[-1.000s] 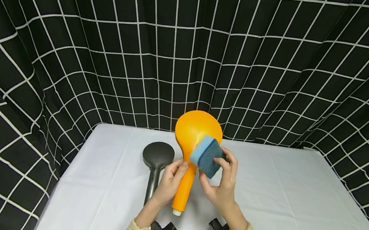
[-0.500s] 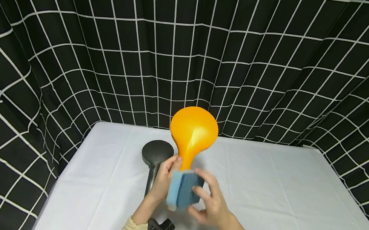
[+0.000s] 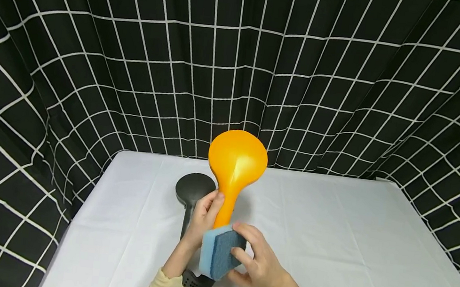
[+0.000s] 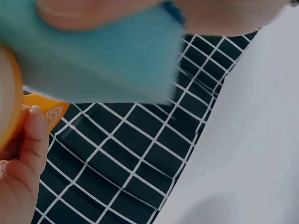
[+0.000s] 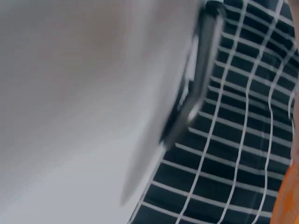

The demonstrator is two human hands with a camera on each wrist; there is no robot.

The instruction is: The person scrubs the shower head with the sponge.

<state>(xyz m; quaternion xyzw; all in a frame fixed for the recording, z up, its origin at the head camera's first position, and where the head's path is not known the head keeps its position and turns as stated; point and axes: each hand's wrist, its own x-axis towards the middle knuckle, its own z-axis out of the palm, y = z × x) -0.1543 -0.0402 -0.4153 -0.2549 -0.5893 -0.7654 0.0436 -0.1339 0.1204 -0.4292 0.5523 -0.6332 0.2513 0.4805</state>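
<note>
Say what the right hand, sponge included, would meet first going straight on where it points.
Probably the orange handle, which the blue sponge in the right hand partly covers; depth between them is unclear.

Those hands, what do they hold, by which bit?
Left hand grips the orange shower head by its upper handle; right hand holds the blue sponge by its edge and dark face.

Room is being left along both sides of the white cloth-covered desk (image 3: 331, 231), wider at the right. The middle is being blocked by the orange round-headed handled object (image 3: 237, 158), the two-tone blue sponge (image 3: 222, 252) and the dark round-headed handled object (image 3: 195, 188); the rear, by the black white-gridded curtain (image 3: 246, 79).
</note>
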